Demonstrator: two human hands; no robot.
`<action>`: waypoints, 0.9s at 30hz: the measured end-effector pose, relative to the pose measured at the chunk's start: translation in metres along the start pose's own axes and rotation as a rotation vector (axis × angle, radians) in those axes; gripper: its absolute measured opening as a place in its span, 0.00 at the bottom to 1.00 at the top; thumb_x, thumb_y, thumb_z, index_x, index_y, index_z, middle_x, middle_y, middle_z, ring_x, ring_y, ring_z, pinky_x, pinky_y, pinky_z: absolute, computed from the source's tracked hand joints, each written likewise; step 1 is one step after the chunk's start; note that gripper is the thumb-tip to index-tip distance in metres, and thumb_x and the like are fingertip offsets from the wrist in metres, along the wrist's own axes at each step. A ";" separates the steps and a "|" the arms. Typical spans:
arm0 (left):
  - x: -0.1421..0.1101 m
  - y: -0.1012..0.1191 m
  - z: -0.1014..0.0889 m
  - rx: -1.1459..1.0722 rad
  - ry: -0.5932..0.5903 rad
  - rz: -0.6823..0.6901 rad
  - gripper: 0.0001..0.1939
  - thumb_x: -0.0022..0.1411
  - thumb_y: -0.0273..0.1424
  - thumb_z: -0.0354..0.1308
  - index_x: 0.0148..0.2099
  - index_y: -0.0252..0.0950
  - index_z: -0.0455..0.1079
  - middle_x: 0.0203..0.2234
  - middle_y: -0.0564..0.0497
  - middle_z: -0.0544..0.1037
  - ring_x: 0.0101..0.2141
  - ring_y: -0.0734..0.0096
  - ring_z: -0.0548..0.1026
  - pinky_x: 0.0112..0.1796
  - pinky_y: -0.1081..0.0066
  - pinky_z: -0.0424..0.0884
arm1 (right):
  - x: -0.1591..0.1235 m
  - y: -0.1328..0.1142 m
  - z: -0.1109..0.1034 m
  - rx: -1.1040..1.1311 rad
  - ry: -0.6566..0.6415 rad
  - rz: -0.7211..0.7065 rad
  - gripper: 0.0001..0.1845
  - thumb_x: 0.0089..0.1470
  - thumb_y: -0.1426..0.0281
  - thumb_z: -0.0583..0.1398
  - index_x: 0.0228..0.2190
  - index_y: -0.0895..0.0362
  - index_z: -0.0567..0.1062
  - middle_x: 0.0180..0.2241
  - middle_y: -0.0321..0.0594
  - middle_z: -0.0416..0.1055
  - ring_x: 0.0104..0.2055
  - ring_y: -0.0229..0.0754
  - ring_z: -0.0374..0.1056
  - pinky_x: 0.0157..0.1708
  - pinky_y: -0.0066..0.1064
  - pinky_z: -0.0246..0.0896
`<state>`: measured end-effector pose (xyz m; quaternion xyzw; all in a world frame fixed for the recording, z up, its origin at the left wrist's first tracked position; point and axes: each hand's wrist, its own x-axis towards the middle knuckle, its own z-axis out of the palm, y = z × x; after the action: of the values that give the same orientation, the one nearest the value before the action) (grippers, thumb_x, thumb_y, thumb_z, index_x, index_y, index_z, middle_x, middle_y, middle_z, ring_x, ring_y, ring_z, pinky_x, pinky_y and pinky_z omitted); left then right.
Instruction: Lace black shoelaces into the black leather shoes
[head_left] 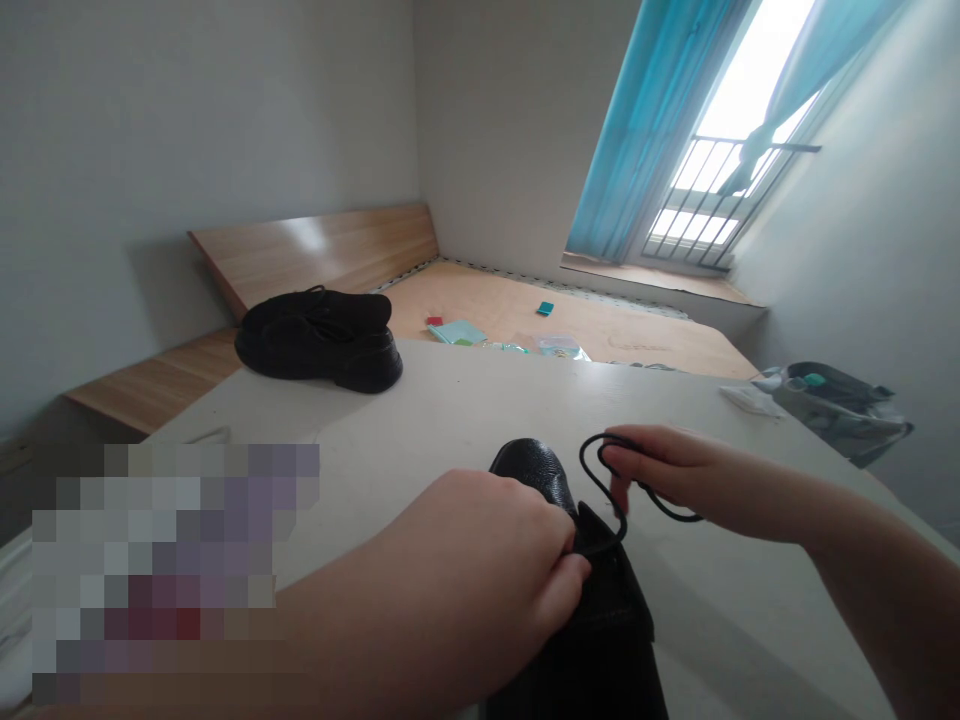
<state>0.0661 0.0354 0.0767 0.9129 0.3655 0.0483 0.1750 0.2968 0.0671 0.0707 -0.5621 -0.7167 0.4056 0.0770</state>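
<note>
A black leather shoe (600, 625) sits on the near part of the white table (465, 410), its toe toward the far side. The left hand (465, 570) clenches the upper, its fingers (562, 590) curled around the lacing edge where a black shoelace (592, 482) enters. Just beside it, the right hand (667, 470) has its fingers (637, 450) closed on a loop of that lace. A second black shoe (319, 340) sits at the table's far left, before a wooden bed base (540, 315).
</note>
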 end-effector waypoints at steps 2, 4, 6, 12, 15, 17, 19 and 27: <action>0.000 0.000 -0.001 -0.026 0.015 0.009 0.17 0.66 0.34 0.49 0.25 0.37 0.69 0.22 0.53 0.77 0.22 0.70 0.71 0.22 0.69 0.49 | -0.003 -0.003 0.000 0.067 -0.079 -0.049 0.22 0.62 0.52 0.53 0.27 0.56 0.68 0.23 0.34 0.66 0.23 0.35 0.54 0.22 0.26 0.51; 0.000 0.002 -0.003 -0.083 0.061 0.008 0.17 0.66 0.34 0.50 0.25 0.37 0.68 0.21 0.54 0.76 0.21 0.72 0.69 0.22 0.70 0.49 | -0.007 -0.007 0.000 0.190 -0.080 -0.150 0.20 0.63 0.53 0.54 0.30 0.56 0.69 0.26 0.35 0.68 0.25 0.34 0.57 0.24 0.25 0.55; 0.000 0.004 -0.006 -0.143 0.142 0.009 0.17 0.66 0.34 0.50 0.25 0.37 0.68 0.20 0.55 0.74 0.20 0.75 0.67 0.22 0.70 0.49 | -0.010 -0.013 0.002 0.292 -0.114 -0.265 0.15 0.63 0.57 0.56 0.39 0.55 0.72 0.35 0.37 0.71 0.34 0.36 0.64 0.33 0.26 0.62; -0.002 0.005 -0.006 -0.215 0.294 0.115 0.11 0.68 0.32 0.51 0.37 0.38 0.73 0.34 0.54 0.80 0.31 0.70 0.74 0.29 0.71 0.62 | -0.023 -0.025 0.022 0.425 -0.182 -0.338 0.19 0.59 0.54 0.59 0.46 0.53 0.73 0.43 0.41 0.72 0.47 0.44 0.67 0.46 0.34 0.66; -0.005 0.006 -0.006 -0.213 0.264 0.190 0.09 0.67 0.29 0.51 0.43 0.39 0.73 0.41 0.54 0.79 0.36 0.69 0.75 0.34 0.71 0.65 | -0.027 -0.027 0.028 0.307 -0.026 -0.273 0.19 0.59 0.53 0.58 0.42 0.54 0.75 0.38 0.41 0.73 0.42 0.44 0.68 0.41 0.33 0.68; -0.007 0.007 -0.008 -0.245 0.251 0.200 0.10 0.66 0.28 0.53 0.48 0.41 0.70 0.44 0.55 0.78 0.38 0.70 0.75 0.35 0.72 0.66 | -0.028 -0.027 0.025 0.219 0.026 -0.259 0.17 0.59 0.55 0.58 0.38 0.54 0.77 0.35 0.40 0.74 0.39 0.44 0.68 0.39 0.33 0.68; -0.008 0.008 -0.011 -0.258 0.244 0.180 0.13 0.65 0.27 0.54 0.51 0.41 0.67 0.43 0.55 0.77 0.38 0.71 0.74 0.34 0.72 0.66 | -0.029 -0.025 0.016 0.171 -0.004 -0.261 0.15 0.58 0.57 0.60 0.34 0.55 0.78 0.32 0.39 0.74 0.36 0.43 0.69 0.36 0.32 0.68; -0.007 0.014 -0.008 -0.074 -0.081 0.213 0.03 0.61 0.29 0.60 0.34 0.40 0.75 0.41 0.52 0.74 0.42 0.66 0.71 0.39 0.69 0.65 | -0.010 0.014 -0.011 -0.505 0.186 -0.026 0.18 0.60 0.56 0.54 0.34 0.54 0.77 0.32 0.44 0.76 0.35 0.50 0.70 0.34 0.38 0.61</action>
<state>0.0683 0.0231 0.0898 0.9407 0.2571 0.0433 0.2169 0.3173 0.0638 0.0716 -0.5891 -0.7921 0.1595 0.0049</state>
